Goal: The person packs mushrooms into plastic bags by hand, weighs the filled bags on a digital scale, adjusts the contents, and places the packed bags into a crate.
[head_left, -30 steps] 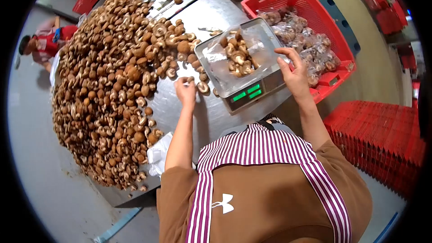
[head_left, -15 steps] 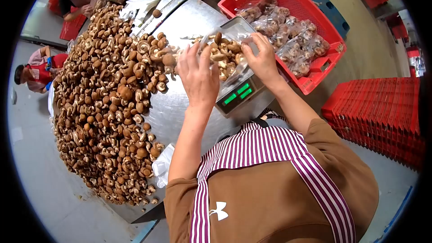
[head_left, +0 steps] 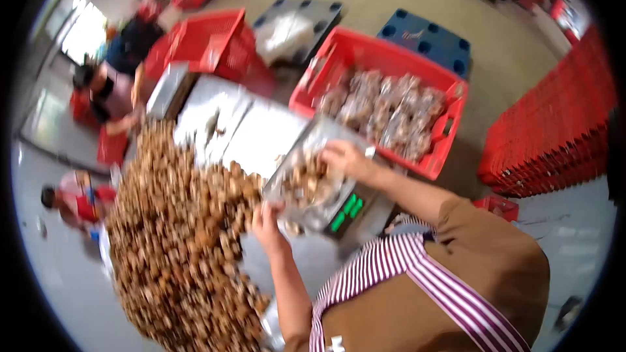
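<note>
A clear plastic bag (head_left: 297,197) holding brown shiitake mushrooms (head_left: 309,181) lies on the pan of a digital scale (head_left: 345,216) with green lit digits. My right hand (head_left: 351,160) is at the bag's far right side, its fingers curled on the plastic. At the scale's near left corner is my left hand (head_left: 266,225), close to the bag; motion blur smears its fingers, so I cannot make out their grip. Just left of that hand spreads a large heap of loose shiitake mushrooms (head_left: 189,241) on the metal table (head_left: 264,146).
Behind the scale stands a red crate (head_left: 385,49) with several filled bags. Another red crate (head_left: 208,39) and blue pallets (head_left: 420,36) are farther back. Stacked red crates (head_left: 551,130) rise at right. Two people work at left, one (head_left: 114,94) by another scale (head_left: 171,88).
The head view has swung, so the scene sits lower and more floor shows behind. My left hand has moved from over the bag to its left side. The picture is now blurred.
</note>
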`<state>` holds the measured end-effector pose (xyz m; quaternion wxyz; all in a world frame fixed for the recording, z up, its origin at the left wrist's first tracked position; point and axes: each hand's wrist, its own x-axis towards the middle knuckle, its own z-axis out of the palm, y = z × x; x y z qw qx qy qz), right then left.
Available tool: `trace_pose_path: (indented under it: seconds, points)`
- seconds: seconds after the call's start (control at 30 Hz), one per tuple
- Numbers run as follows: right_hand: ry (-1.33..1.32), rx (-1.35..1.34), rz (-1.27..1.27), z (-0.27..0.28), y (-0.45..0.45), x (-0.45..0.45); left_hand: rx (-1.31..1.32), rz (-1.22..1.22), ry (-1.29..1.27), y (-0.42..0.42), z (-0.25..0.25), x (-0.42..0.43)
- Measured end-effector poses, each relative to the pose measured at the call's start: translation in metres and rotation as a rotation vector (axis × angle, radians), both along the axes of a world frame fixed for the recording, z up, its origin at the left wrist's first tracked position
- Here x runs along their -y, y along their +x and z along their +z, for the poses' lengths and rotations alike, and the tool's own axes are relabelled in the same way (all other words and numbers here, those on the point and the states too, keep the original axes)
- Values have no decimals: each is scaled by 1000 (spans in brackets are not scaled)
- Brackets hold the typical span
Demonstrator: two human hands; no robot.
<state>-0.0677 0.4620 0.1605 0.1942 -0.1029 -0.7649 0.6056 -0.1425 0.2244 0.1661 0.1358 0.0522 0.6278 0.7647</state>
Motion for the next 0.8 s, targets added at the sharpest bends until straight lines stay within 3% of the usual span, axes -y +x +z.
trace_pose_path:
  seconds: [0.03,0.07,0.1,0.17,0.2,0.33,0.43,0.53,0.6,0.67,0.73,0.8]
  points:
    - [-107,-54,18,8,-2,13,154,9,256,12,18,15]
    - [-213,-108,37,15,-4,26,89,-63,318,2,24,-1]
    - [8,-202,60,20,-7,15,73,-43,290,-2,31,-16]
    - [-139,4,130,48,-10,9,9,-57,221,-5,57,-32]
    - [-61,61,150,38,-15,3,-8,-77,172,-1,59,-32]
    - [-263,38,371,58,-2,3,-54,-171,125,9,54,-30]
    - [-171,-68,437,37,-18,10,-12,-257,109,14,48,-35]
    - [-185,73,476,48,-21,14,14,-417,39,28,53,-43]
    - [-291,162,592,53,-24,12,4,-370,24,38,69,-48]
    - [-157,141,531,36,-26,5,31,-419,115,13,37,-35]
    - [422,-76,410,17,-27,-5,148,-332,138,-10,13,-26]
    - [427,43,400,-8,-29,-17,19,-258,-24,-26,-17,-22]
